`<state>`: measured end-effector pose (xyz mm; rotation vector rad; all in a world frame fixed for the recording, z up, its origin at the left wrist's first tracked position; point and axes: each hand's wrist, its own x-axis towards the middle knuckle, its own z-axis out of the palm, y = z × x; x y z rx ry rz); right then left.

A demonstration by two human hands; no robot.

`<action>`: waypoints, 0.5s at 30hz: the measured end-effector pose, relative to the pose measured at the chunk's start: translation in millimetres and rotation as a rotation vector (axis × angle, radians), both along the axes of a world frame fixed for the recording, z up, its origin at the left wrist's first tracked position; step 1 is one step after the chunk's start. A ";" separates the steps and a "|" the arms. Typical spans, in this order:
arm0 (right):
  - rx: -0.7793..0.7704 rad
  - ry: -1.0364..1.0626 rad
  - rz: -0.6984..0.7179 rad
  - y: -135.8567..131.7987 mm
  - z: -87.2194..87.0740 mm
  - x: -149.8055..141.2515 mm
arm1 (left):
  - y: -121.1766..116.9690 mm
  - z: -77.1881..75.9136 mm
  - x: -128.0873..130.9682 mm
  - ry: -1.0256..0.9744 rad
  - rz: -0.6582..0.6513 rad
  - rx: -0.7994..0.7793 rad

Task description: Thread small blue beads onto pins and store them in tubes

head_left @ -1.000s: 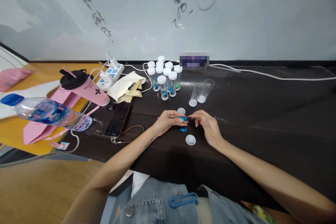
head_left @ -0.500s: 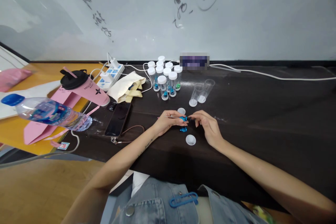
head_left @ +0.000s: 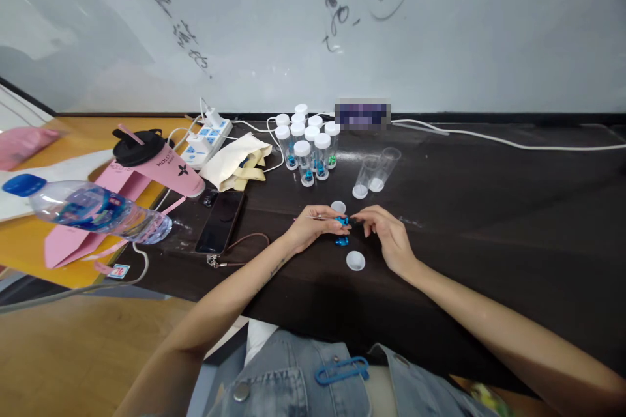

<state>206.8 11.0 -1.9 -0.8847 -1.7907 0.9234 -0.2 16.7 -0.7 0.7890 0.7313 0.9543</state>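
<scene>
Between the thumb and fingers of my left hand [head_left: 313, 229] is a small shiny blue piece [head_left: 343, 221], its exact kind too small to make out. A thin pale stick-like thing also lies along those fingers. My right hand [head_left: 387, 238] is closed in a pinch right beside the blue piece, at a tiny dark bit whose kind I cannot tell. Just below, a second blue piece [head_left: 342, 242] lies on the dark table. One white cap [head_left: 355, 260] rests nearer to me, and another white cap [head_left: 338, 207] sits behind my left fingertips.
Several clear tubes with white lids [head_left: 303, 155] stand behind my hands, with blue or green pieces inside. Two lidless clear tubes [head_left: 366, 176] are to their right. On the left are a phone [head_left: 220, 221], a cloth pouch [head_left: 237, 159], a power strip [head_left: 208, 143], a pink cup [head_left: 171, 166] and a water bottle [head_left: 98, 208].
</scene>
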 end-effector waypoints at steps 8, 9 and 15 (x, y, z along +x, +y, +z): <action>-0.003 0.003 0.008 -0.2 -1.4 0.8 | 0.6 -1.2 0.1 -0.012 -0.005 0.000; -0.003 0.004 0.006 -0.4 -1.4 0.9 | 0.4 -1.2 0.1 -0.013 -0.006 0.001; -0.003 0.001 0.008 -0.6 -1.1 1.0 | 0.1 -0.7 0.2 -0.014 -0.005 0.005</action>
